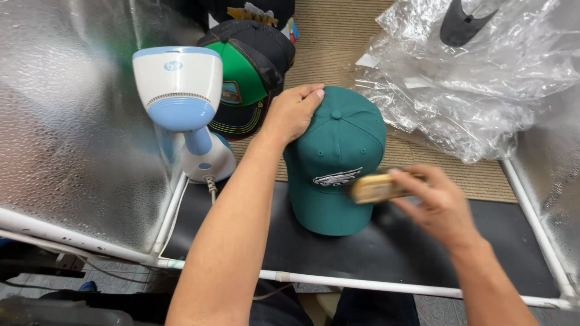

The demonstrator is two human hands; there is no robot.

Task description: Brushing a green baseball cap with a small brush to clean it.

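Nearest you, a white pipe frame (pixel 362 284) edges the black worktop (pixel 423 241), and both your forearms reach over it.

Your right hand (pixel 438 202) is closed around a small tan, wooden-looking block (pixel 377 187), probably a brush, though it is blurred and you cannot tell the bristles. The block lies roughly left to right, and its free end touches or nearly touches the front panel of the green cap (pixel 338 163), just beside the white embroidered emblem (pixel 337 177).

The cap sits on the worktop between your two hands, brim toward you, button at the crown pointing away. Its long axis runs from you outward, tilted slightly to the right at the far end. So the cap lies to the left of your right hand, and the block crosses that axis almost square.

Your left hand (pixel 294 111) is cupped over the cap's upper left side, fingers curled on the crown, gripping it in place. It is the farther hand; the right is nearer you.

Left of the cap stands a white and pale blue steamer (pixel 181 96), cord trailing toward you. Behind it leans a black and green cap (pixel 248 78). Farther right, crumpled clear plastic wrap (pixel 471 84) lies on the tan mat (pixel 338 36), with silvery panels (pixel 66 121) on both sides.
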